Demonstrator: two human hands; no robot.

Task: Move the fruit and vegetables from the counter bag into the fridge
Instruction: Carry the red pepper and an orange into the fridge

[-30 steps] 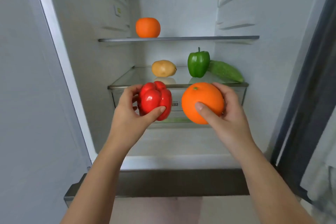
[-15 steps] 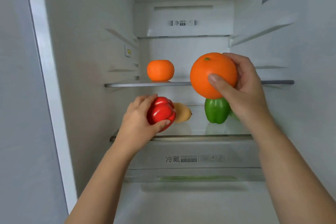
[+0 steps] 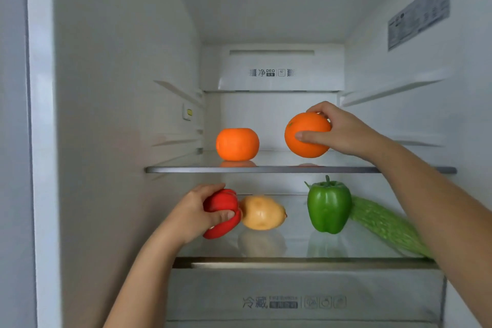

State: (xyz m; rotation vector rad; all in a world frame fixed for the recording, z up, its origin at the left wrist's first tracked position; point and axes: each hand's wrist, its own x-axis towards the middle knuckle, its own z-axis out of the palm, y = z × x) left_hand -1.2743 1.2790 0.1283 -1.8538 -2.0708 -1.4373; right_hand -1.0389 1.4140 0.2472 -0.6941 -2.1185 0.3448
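My right hand (image 3: 343, 132) grips an orange (image 3: 303, 138) just above the upper glass shelf (image 3: 186, 169), to the right of a second orange (image 3: 237, 144) that sits on that shelf. My left hand (image 3: 198, 210) grips a red bell pepper (image 3: 222, 212) over the left part of the lower glass shelf (image 3: 292, 261), touching or almost touching a potato (image 3: 262, 212). A green bell pepper (image 3: 328, 206) stands upright on the lower shelf. Beside it lies a bumpy green gourd (image 3: 386, 226), partly hidden by my right forearm.
The fridge's white side walls (image 3: 119, 114) close in left and right. A translucent drawer (image 3: 292, 298) with printed labels sits under the lower shelf. Shelf rails jut from both walls above the oranges.
Both hands have pushed deeper into the fridge. The orange in my right hand went from in front of the shelf edge to over the upper shelf. The red pepper moved onto the lower shelf beside the potato.
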